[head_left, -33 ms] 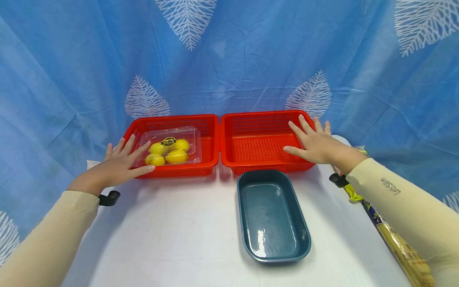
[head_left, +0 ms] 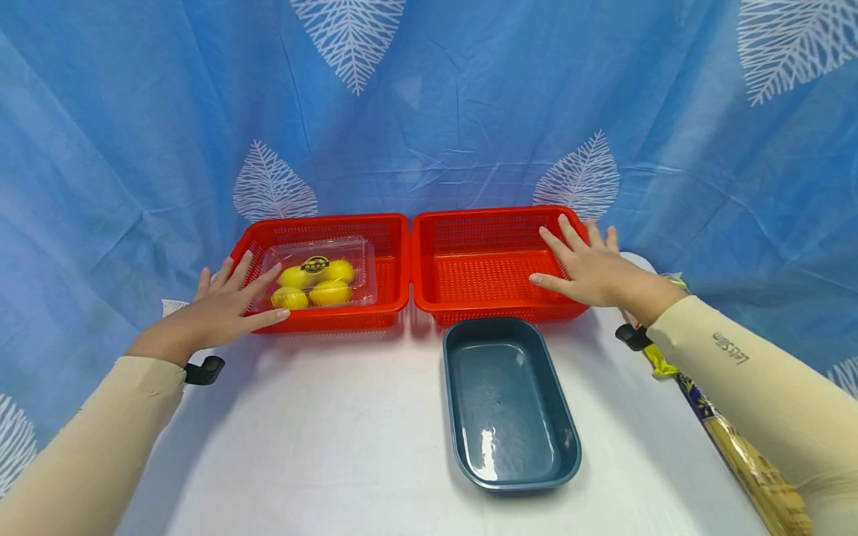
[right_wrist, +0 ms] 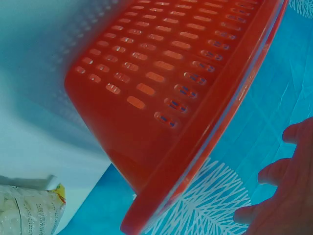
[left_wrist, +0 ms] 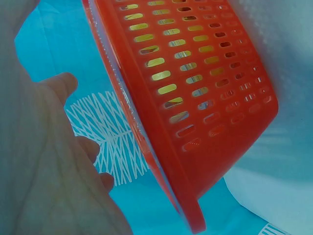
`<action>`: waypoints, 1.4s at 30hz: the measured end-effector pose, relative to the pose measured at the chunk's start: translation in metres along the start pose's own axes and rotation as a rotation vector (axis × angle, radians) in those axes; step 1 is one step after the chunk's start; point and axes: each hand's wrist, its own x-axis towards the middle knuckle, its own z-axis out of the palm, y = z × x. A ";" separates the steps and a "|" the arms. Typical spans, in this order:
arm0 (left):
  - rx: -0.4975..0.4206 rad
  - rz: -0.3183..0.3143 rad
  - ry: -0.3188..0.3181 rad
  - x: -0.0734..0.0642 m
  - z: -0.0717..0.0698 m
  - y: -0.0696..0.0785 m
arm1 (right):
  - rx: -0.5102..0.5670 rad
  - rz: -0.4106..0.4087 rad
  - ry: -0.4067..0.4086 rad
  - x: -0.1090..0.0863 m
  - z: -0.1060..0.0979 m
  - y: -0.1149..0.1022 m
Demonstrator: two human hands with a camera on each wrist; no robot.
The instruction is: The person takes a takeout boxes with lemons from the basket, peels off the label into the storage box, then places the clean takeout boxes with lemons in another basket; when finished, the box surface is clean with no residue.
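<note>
My left hand [head_left: 216, 309] hovers with fingers spread by the near left corner of the left red basket [head_left: 395, 320]. Inside that basket lies a clear plastic clamshell box [head_left: 362, 286] with several yellow fruits [head_left: 331, 292] and a dark round label. In the left wrist view a gap separates the palm [left_wrist: 54, 156] from the basket's slotted wall [left_wrist: 161, 127]. Over the right side of the right red basket [head_left: 496, 307] my right hand [head_left: 596, 274] is spread too, holding nothing. The right wrist view shows its fingers [right_wrist: 276, 171] apart from the rim.
A dark blue-green rectangular dish [head_left: 503, 394] stands on the white table [head_left: 335, 432] in front of the right basket. Along the right edge lie a yellow package [head_left: 660, 365] and a long clear-and-blue packet [head_left: 751, 461], partly under my forearm. A blue leaf-print curtain [head_left: 429, 112] hangs behind.
</note>
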 end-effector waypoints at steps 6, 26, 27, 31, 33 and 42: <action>-0.008 0.012 0.011 -0.001 0.001 -0.002 | 0.005 -0.012 -0.004 -0.001 0.005 -0.002; -1.004 -0.372 0.512 -0.019 0.051 -0.032 | 0.073 -0.110 0.042 0.023 0.011 -0.044; -1.108 -0.390 0.533 -0.017 0.055 -0.031 | 0.077 -0.117 0.048 0.025 0.010 -0.049; -1.445 -0.394 0.628 -0.005 0.067 -0.026 | 0.132 -0.153 0.044 0.036 0.008 -0.074; -1.567 -0.358 0.705 0.000 0.072 -0.025 | 0.165 -0.179 0.037 0.043 0.007 -0.089; -1.745 -0.337 0.904 0.010 0.088 -0.015 | 0.230 -0.264 -0.009 0.076 0.001 -0.155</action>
